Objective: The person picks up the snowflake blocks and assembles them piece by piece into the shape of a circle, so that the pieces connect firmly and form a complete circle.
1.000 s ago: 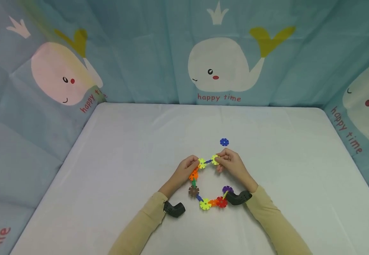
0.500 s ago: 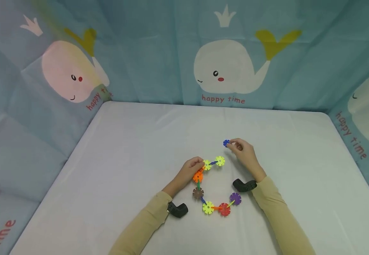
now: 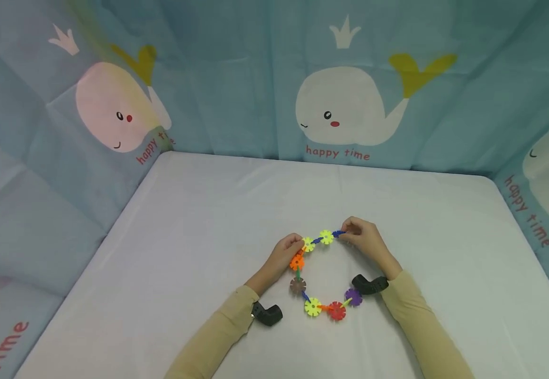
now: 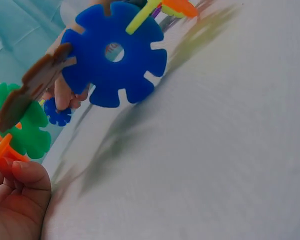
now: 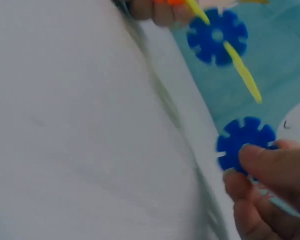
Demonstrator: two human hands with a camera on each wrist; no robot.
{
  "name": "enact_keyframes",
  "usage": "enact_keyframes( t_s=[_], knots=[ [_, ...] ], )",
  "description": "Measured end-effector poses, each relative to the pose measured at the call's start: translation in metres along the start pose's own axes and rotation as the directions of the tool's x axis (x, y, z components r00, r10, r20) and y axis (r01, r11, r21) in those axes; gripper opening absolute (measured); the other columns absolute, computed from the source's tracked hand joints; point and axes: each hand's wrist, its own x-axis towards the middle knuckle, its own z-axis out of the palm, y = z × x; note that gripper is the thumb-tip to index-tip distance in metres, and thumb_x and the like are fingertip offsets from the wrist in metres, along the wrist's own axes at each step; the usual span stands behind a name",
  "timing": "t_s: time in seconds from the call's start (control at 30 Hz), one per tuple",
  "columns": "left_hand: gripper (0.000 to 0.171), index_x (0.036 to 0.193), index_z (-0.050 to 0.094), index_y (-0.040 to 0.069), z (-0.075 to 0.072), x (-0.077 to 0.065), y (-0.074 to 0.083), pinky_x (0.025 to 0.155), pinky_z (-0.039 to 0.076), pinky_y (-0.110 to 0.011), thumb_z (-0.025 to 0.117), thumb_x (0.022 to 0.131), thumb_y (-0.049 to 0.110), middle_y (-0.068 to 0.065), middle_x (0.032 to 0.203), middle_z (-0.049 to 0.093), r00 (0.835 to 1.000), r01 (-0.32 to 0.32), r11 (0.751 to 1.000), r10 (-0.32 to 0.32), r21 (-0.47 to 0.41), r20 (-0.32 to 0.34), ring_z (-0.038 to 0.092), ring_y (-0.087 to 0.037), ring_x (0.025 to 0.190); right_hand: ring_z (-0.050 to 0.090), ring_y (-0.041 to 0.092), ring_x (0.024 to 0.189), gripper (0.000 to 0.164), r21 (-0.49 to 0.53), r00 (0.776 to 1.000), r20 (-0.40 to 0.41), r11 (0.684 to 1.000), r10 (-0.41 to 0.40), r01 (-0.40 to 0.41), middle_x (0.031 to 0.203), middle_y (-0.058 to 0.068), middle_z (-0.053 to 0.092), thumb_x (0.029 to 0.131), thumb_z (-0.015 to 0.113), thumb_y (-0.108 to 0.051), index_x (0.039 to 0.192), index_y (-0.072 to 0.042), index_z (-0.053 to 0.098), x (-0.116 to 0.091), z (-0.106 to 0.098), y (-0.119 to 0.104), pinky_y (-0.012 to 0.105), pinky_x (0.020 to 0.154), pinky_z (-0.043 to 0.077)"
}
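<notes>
A curved chain of slotted flower-shaped plastic discs arcs between the hands in the head view. My left hand [image 3: 281, 255] pinches an orange disc [image 4: 2, 152] on the chain's upper left. Past it, a yellow disc [image 3: 326, 237] forms the upper end. My right hand [image 3: 365, 238] pinches a loose blue disc [image 5: 232, 147] by its edge, close to that yellow disc; a narrow gap shows between them in the right wrist view. Down the left side run a green disc [image 4: 32, 130], a brown disc [image 3: 298, 286] and another blue disc [image 4: 90, 45]. The lower end is a purple disc [image 3: 353, 297].
A white-covered table [image 3: 198, 237] lies beneath the hands, with a blue whale-print cloth [image 3: 236, 105] around its far and side edges. Black wrist devices [image 3: 268, 315] hang from both sleeves; the right one [image 3: 370, 285] overlaps the purple disc's edge in view.
The right hand let go of the chain's yellow end disc, picked up the loose blue disc beyond it and brought it back to that yellow disc. The left hand keeps its hold.
</notes>
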Motion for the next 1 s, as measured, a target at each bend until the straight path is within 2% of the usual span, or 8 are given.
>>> enact_keyframes(
  t_s=[0.07,0.17,0.3,0.43,0.67,0.83,1.0],
  knots=[
    [0.016,0.088,0.050,-0.005,0.001,0.000,0.001,0.057,0.034,-0.022,0.043,0.094,0.008,-0.002,0.071,0.044,1.000,0.003,1.000,-0.003,0.018,-0.017,0.039,-0.010,0.063,0.060,0.021,0.074,0.009,0.073,0.999,0.016,0.996,-0.047,0.046,0.081,0.010,0.062,0.078,0.066,0.005,0.082,0.000,0.059,-0.009,0.003,-0.002,0.024,0.059,0.046],
    [0.016,0.089,0.051,-0.004,0.002,0.000,0.001,0.059,0.034,-0.022,0.044,0.094,0.009,-0.002,0.071,0.044,1.000,-0.002,0.999,0.003,0.042,-0.027,0.040,-0.011,0.064,0.061,0.024,0.075,0.009,0.137,0.994,-0.020,0.984,-0.108,0.110,0.082,0.013,0.063,0.077,0.064,0.009,0.082,0.002,0.061,-0.019,0.006,-0.007,0.022,0.060,0.046],
    [0.015,0.089,0.051,-0.004,0.003,0.001,0.001,0.058,0.034,-0.022,0.045,0.094,0.008,-0.001,0.070,0.044,0.999,-0.008,0.999,0.010,0.046,-0.032,0.040,-0.011,0.063,0.059,0.028,0.064,0.011,0.135,0.981,-0.092,0.974,-0.169,0.181,0.077,0.019,0.061,0.074,0.063,0.015,0.082,0.008,0.060,-0.025,0.005,-0.024,0.021,0.054,0.044],
    [0.014,0.088,0.051,-0.005,0.002,0.002,-0.001,0.057,0.033,-0.021,0.044,0.093,0.007,0.000,0.068,0.043,0.999,-0.015,0.999,0.016,0.044,-0.029,0.039,-0.009,0.061,0.057,0.026,0.064,0.012,0.112,0.965,-0.117,0.962,-0.237,0.250,0.078,0.018,0.061,0.073,0.063,0.017,0.082,0.009,0.061,-0.026,0.005,-0.034,0.021,0.056,0.045],
    [0.017,0.089,0.050,-0.005,-0.002,0.002,-0.004,0.056,0.033,-0.022,0.043,0.095,0.010,0.000,0.067,0.042,0.998,-0.035,0.999,0.033,0.036,0.057,0.038,-0.009,0.059,0.054,0.023,0.059,0.014,0.064,0.929,-0.109,0.930,-0.353,0.361,0.073,0.015,0.060,0.069,0.066,0.018,0.076,0.006,0.065,-0.026,0.006,-0.037,0.023,0.053,0.044],
    [0.018,0.089,0.049,-0.006,-0.005,0.003,-0.005,0.054,0.033,-0.021,0.043,0.095,0.010,0.000,0.067,0.043,0.990,-0.050,0.998,0.046,0.027,0.130,0.038,-0.009,0.057,0.053,0.022,0.056,0.014,0.071,0.925,-0.069,0.923,-0.374,0.378,0.071,0.014,0.060,0.068,0.066,0.019,0.076,0.006,0.065,-0.027,0.003,-0.035,0.023,0.052,0.043],
    [0.016,0.086,0.050,-0.005,-0.005,0.003,-0.006,0.051,0.033,-0.021,0.044,0.094,0.007,0.000,0.065,0.043,0.981,-0.100,0.992,0.085,0.083,0.175,0.038,-0.009,0.054,0.053,0.024,0.058,0.016,0.099,0.922,-0.046,0.917,-0.385,0.387,0.072,0.017,0.059,0.068,0.064,0.021,0.075,0.007,0.063,-0.028,0.002,-0.032,0.020,0.054,0.042]
  ],
)
